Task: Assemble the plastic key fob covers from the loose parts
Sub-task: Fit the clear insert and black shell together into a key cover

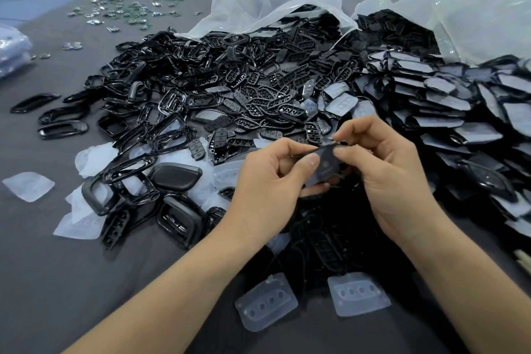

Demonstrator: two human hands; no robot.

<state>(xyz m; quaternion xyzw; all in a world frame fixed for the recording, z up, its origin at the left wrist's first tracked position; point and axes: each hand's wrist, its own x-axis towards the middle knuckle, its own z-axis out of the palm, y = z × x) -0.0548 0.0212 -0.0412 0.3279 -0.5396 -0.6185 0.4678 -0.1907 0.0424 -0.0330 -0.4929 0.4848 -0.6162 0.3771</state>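
**Now both grips are working one cover piece**

The person is holding a dark cover piece [326, 165] just above the counter [71, 253], and both grips are closing on it. The left grip [273, 181] is curling round its lower end from the left, with the thumb lying flat on its face. The right grip [388, 172] is pinching its upper edge from the right between thumb and forefinger.

The piece's long axis is running from low-left to high-right, so the two grips are sitting at opposite ends, both touching it. Fingers are hiding the underside, so I cannot tell whether a second part is already sitting there.

The coming move is probably turning on that upper edge. The right grip is nearer to it and is likely doing the fine work, while the left is bracing.

Two translucent pads [267, 304] are lying nearer the person than the cover piece. Black frames [201, 66] are heaping up beyond it to the left. Film-covered backs [445, 100] are spilling out on its right.
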